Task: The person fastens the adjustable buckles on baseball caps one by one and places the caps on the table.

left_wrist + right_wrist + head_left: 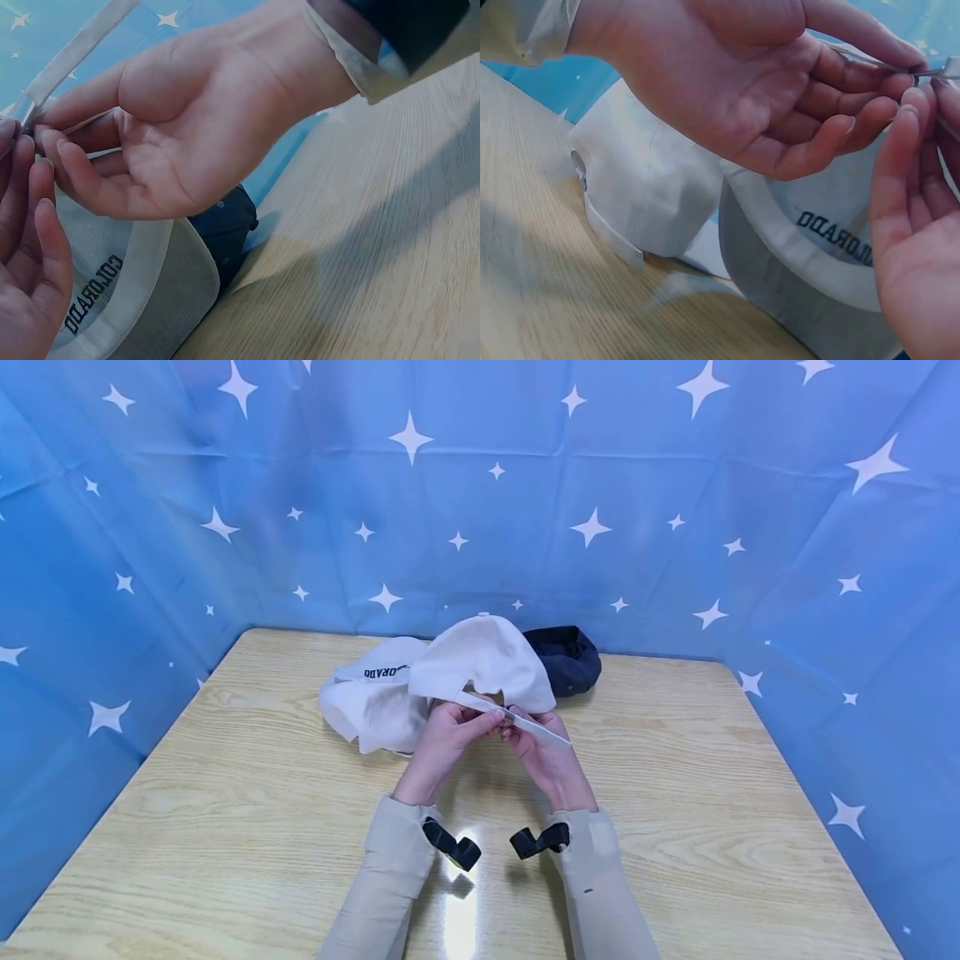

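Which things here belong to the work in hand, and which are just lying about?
In the work:
held white cap
its strap and buckle
left hand and right hand, pinching the strap

Lying about, not being handled:
other white cap, left
navy cap, right

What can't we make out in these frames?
- Strap clasp: left wrist view, partly covered by fingertips; fastening unclear.
- Strap: left wrist view, cut off by top edge.
- Navy cap: head view, left side behind held white cap.
- COLORADO lettering: right wrist view, one end behind right hand.
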Demonstrator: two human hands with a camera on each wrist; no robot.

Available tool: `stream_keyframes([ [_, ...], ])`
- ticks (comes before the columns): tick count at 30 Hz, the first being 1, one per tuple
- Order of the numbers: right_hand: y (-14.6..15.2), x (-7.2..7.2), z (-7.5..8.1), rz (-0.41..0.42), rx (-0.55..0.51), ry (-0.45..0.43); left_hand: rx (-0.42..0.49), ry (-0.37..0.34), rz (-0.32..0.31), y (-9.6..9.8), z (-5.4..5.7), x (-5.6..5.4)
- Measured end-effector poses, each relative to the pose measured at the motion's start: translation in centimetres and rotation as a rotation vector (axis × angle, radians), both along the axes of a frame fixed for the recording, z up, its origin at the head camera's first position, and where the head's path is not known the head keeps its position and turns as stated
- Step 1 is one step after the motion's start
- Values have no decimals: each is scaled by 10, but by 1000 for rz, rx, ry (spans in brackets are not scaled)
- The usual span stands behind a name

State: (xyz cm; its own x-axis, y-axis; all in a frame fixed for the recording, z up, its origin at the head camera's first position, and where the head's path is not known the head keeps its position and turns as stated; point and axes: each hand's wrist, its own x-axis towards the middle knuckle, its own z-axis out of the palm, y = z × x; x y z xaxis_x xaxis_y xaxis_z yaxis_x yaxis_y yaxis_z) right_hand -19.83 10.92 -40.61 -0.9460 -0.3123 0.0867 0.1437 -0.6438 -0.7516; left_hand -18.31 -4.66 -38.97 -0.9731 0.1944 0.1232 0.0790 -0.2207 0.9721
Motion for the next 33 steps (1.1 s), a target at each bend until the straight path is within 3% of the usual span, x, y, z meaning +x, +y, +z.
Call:
stream_keyframes([
  [4,1,0,-2,20,-7,33,5,21,-14,0,-1,0],
  [13,7,1,-3,182,27,152,27,46,15,-4,-1,-1],
  [16,7,1,-3,198,50,183,29,49,18,-4,-1,-2],
  [24,3,1,-1,45,140,115,1,29,24,-4,-2,-3],
  [33,-1,1,1,-68,198,140,-14,12,32,-4,-2,-3],
])
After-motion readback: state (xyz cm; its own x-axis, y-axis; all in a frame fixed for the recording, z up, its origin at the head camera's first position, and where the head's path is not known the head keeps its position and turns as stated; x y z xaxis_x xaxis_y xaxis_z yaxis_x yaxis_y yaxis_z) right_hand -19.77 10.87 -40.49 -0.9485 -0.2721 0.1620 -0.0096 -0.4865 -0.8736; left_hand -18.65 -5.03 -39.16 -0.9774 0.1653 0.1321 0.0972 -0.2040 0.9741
